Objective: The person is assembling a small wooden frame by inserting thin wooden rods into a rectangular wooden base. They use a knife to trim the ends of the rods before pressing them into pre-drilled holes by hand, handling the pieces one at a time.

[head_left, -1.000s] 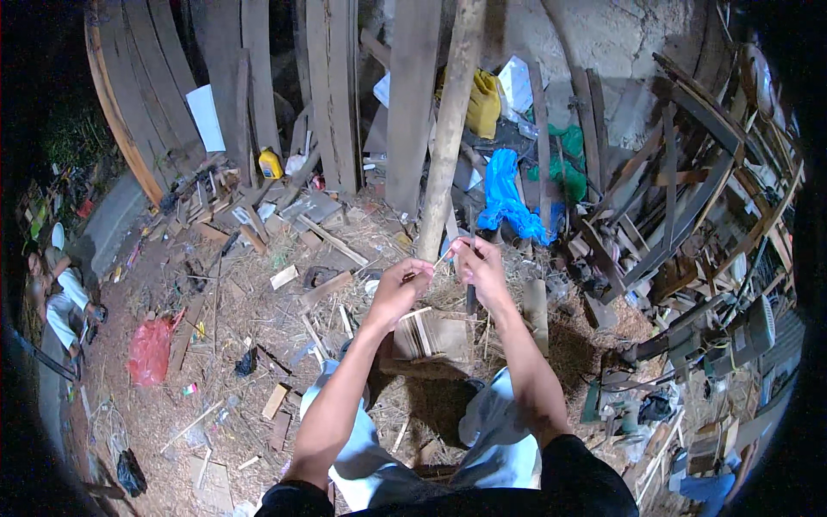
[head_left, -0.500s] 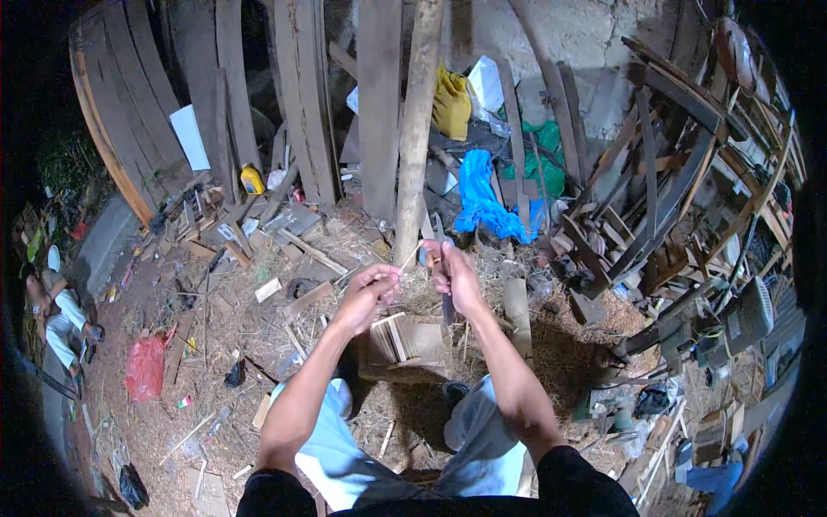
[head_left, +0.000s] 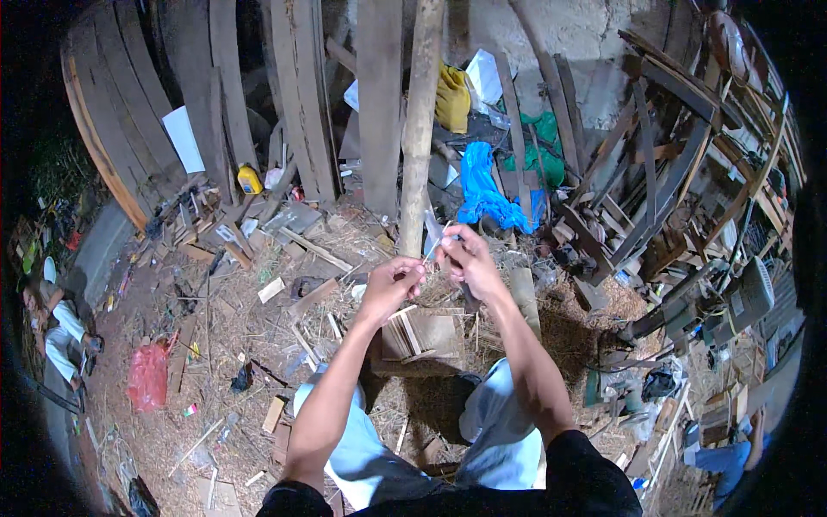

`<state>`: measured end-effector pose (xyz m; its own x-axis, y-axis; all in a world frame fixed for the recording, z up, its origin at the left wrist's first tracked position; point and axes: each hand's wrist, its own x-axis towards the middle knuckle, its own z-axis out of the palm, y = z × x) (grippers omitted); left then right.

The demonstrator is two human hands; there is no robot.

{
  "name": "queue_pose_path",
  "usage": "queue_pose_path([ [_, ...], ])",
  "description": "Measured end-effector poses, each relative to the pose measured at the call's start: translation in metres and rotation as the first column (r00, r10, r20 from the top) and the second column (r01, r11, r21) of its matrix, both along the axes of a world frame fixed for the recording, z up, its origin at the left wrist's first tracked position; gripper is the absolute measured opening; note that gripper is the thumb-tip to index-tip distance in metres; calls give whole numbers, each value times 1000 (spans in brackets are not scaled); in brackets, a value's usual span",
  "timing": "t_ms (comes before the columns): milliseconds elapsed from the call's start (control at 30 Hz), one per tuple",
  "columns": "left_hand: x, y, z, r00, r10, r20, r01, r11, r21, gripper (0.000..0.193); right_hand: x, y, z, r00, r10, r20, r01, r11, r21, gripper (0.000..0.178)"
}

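Note:
My left hand [head_left: 392,289] is closed, pinching a thin pale wooden stick [head_left: 428,255] that slants up towards the right. Just beside it, my right hand [head_left: 474,265] is closed around what looks like a knife [head_left: 432,227]. Its pale blade points up and away past the fingers, close to the stick. A dark part, seemingly the handle, shows below the right hand. Under both hands, a wooden block [head_left: 444,366] stands between my legs, with several thin wooden slats [head_left: 403,332] lying on it.
A wooden post [head_left: 420,129] rises just beyond my hands. Planks lean at the back left, and piled timber [head_left: 663,181] fills the right. Blue plastic [head_left: 487,189], a red bag [head_left: 148,376] and wood scraps lie around. One person sits far left; another person's arm shows lower right.
Both hands have shifted slightly to the right in view, and the left hand has come nearer the right. The stick now stands more steeply. The blade has tilted leftward.

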<state>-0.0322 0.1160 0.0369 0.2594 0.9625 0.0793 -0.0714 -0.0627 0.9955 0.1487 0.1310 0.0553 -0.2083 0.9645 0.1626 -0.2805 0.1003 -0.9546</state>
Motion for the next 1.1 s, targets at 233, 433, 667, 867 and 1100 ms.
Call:
queue_pose_path([
  [233,1,0,-14,935,263,-240,-168,921,352,12,-2,1,-17,996,46,78,-48,999,13,16],
  [433,4,-15,13,796,408,-447,-106,821,561,12,-17,-11,-16,985,171,20,-167,978,-126,11],
  [667,26,-26,17,798,437,-414,-20,707,707,8,17,-19,-10,986,145,-78,-158,963,-217,10],
  [867,25,-31,12,764,407,-500,74,715,695,8,71,1,-18,976,-179,-125,152,967,-203,11],
  [1100,-2,-1,-8,732,440,-520,-36,787,616,9,75,-16,-29,987,-163,4,162,979,-122,23],
])
